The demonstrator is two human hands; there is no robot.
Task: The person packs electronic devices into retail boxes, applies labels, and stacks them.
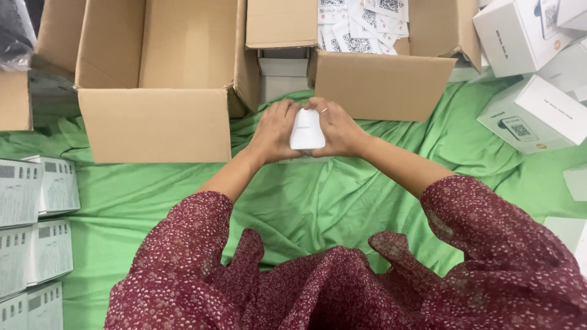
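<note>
A small white rounded device [307, 129] is held upright between both hands above a green cloth [306, 201]. My left hand [275, 131] grips its left side with the fingers curled over the top. My right hand [338, 129], a ring on one finger, grips its right side. Both forearms reach out from dark red patterned sleeves. The underside of the device is hidden by my fingers.
A large open cardboard box [156, 79] stands at the back left. Another open cardboard box [379, 79] with printed white cards stands at the back right. White product boxes [535, 113] lie to the right, and flat white packages [36, 232] are stacked on the left.
</note>
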